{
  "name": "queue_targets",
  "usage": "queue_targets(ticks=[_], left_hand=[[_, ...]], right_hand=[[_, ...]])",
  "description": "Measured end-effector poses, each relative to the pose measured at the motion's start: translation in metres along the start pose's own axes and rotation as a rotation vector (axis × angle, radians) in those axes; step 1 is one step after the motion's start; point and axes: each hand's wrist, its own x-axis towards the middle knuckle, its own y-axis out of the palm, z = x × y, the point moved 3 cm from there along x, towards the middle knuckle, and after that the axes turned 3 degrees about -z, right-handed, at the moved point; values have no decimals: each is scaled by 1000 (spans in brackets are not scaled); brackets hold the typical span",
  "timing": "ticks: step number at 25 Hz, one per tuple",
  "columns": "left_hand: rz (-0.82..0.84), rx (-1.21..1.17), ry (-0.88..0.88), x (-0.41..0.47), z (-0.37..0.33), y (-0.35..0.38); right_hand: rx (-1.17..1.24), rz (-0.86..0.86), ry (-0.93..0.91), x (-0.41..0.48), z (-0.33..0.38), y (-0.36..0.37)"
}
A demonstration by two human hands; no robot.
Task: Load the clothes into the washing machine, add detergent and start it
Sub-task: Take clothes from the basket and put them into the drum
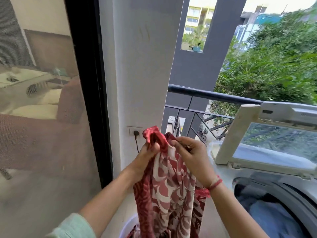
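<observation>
As my left hand and right hand pinch its bunched top, centre frame, the red-and-cream patterned cloth hangs limp, seemingly light; gathering the trailing length should help.

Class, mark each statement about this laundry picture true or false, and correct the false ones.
1. The left hand and right hand both grip the red patterned cloth. True.
2. The washing machine has its lid closed. False: the lid stands raised.
3. The drum is empty. False: blue clothing already lies inside.
4. A plug sits in the wall socket. True.
</observation>
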Motion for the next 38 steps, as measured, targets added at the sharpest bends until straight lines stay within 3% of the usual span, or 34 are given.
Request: queue_targets(ticks=[3, 5, 8, 11, 14, 17, 18, 20, 22, 23, 25, 29, 31, 35, 38], left_hand=[[-136, 383, 53, 2, -4, -13], [-225, 364, 47, 2, -13, -21], [-155, 229, 95, -3, -32, -10], [-117, 183, 142, 1, -52, -3], [-292, 233, 240, 9, -74, -16], [-545, 368, 376, 14, -91, -47], [-541, 420, 412, 13, -96, -57], [-325, 820, 349, 14, -93, -70], [-77, 1390, 138, 16, -74, -70], [10, 1534, 86, 19, -64, -68], [45, 1416, 56, 22, -55, -64], [-195, 253, 122, 19, -41, -40], [-269, -24, 94, 18, -21, -6], [-308, -60, 153, 22, -17, 29], [-331, 183, 286, 26, -33, 28]], right_hand=[[-7, -1, -10, -3, 0, -1], [31, 23, 8, -5, 0, -8], [104, 319, 200, -16, -12, -5], [-193, 449, 359, -44, -76, 14], [-394, 570, 581, -86, -145, 24], [-225, 235, 669, -71, -153, -10], [-153, 86, 628, -51, -140, -29], [-8, -151, 515, -9, -90, -68], [60, -200, 307, 17, -38, -94], [-36, -189, 240, 21, -21, -99], [-189, -147, 192, 22, -10, -96], [-53, -120, 231, 16, -19, -54], [-130, -127, 174, 19, -15, -26], [-357, -148, 69, 24, -8, -7], [-494, -164, 4, 22, -10, -19]])
